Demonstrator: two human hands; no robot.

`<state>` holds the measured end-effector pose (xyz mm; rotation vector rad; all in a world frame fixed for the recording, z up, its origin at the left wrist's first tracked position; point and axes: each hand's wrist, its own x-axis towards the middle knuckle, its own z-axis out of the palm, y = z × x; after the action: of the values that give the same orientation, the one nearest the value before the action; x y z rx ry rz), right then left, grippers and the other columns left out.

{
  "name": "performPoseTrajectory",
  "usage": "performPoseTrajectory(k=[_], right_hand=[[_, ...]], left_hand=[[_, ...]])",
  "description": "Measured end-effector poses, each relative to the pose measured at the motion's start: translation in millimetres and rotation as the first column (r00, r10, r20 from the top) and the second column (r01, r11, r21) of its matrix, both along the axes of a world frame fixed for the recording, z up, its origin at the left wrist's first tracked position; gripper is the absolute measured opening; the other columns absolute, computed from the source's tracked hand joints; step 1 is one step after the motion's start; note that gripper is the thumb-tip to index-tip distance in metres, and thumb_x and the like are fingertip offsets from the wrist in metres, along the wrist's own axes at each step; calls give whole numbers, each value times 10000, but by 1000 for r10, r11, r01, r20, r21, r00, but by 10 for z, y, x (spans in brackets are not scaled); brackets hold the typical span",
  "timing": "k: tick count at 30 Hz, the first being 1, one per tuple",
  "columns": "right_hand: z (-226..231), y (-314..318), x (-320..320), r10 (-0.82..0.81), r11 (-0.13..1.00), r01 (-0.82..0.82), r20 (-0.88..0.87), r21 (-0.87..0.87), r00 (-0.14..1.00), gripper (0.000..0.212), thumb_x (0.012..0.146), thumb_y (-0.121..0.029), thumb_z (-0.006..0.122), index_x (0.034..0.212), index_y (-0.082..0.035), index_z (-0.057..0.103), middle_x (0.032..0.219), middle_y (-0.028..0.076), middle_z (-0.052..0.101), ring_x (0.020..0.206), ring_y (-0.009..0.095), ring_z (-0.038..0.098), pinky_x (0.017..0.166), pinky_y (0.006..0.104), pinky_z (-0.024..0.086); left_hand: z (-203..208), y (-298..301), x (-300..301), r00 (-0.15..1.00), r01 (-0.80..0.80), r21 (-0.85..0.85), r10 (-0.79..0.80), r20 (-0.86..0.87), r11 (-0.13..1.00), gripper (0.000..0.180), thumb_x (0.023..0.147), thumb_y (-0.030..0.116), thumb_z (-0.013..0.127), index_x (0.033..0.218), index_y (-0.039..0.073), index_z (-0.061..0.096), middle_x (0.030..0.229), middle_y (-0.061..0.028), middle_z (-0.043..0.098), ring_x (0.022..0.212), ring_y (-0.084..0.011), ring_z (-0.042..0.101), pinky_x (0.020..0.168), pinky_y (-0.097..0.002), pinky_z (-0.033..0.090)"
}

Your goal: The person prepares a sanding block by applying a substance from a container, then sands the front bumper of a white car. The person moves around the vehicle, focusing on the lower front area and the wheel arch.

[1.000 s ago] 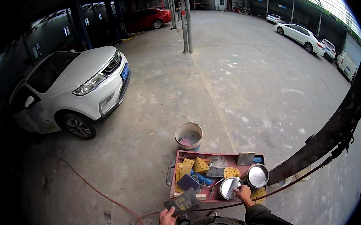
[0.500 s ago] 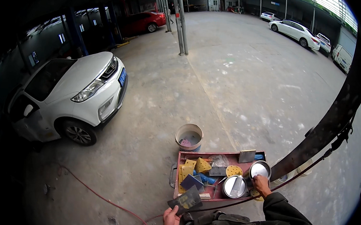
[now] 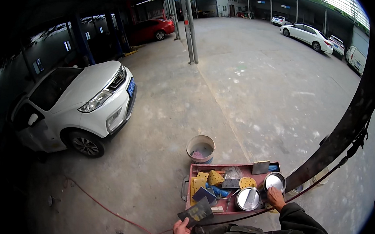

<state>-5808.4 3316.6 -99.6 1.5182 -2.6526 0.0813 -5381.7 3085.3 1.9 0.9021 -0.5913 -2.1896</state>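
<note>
My left hand (image 3: 182,232) grips a dark flat board (image 3: 196,211) smeared with yellowish paste, just off the near left corner of a red tool tray (image 3: 245,169). At the tray's right end, my right hand (image 3: 276,199) has its fingers curled together at the near rim of a round can (image 3: 275,180) with a silvery top. Whether they pinch anything there is hidden. Beside it stands a second can (image 3: 242,202), with a pale flat spreader (image 3: 250,197) lying across its top. Yellow perforated sanding sheets (image 3: 198,183) and a dark blue plate (image 3: 204,194) lie in the tray.
A pale bucket (image 3: 189,149) with murky liquid and a pink cloth stands behind the tray. A dark curved post (image 3: 340,143) rises at the right, with a cable crossing it. A red hose (image 3: 103,207) trails over the floor. A white car (image 3: 78,98) stands at the left.
My right hand has drawn back from over the can's top to its near rim. The whole view has shifted slightly; my left hand still has the board.
</note>
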Motion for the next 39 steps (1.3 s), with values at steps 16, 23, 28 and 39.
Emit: performPoseTrajectory(k=[16, 23, 28, 39], right_hand=[[499, -238, 208, 226, 141, 950, 944, -277, 242, 178, 991, -226, 567, 959, -58, 616, 745, -15, 597, 591, 84, 613, 497, 218, 479], [-75, -86, 1034, 542, 277, 946, 787, 166, -296, 151, 1025, -228, 487, 1059, -113, 579, 847, -9, 637, 705, 127, 661, 606, 255, 561], [-698, -91, 1168, 554, 172, 948, 769, 269, -319, 124, 1013, -208, 513, 1037, -112, 588, 870, 22, 640, 751, 164, 654, 639, 305, 573], [-805, 8, 1095, -10, 254, 961, 994, 112, -113, 328, 1009, -210, 498, 1229, 22, 576, 992, 91, 657, 711, 170, 665, 549, 285, 560]], left_hand=[[-136, -92, 65, 997, 73, -55, -71, 39, 996, 254, 981, 158, 560, 1177, -5, 565, 1122, -120, 660, 990, -218, 649, 871, -354, 517], [-33, 4, 62, 986, 159, -51, -155, 61, 986, 275, 991, 139, 536, 1197, -40, 559, 1177, -146, 641, 1040, -235, 638, 932, -376, 506], [26, -56, -63, 971, 236, -50, -234, 49, 970, 290, 990, 140, 535, 1213, -45, 548, 1195, -157, 636, 1067, -247, 634, 947, -382, 502], [-81, -61, -331, 911, 413, -39, -412, 34, 910, 300, 985, 116, 535, 1230, -57, 536, 1222, -175, 614, 1090, -274, 621, 961, -417, 497]])
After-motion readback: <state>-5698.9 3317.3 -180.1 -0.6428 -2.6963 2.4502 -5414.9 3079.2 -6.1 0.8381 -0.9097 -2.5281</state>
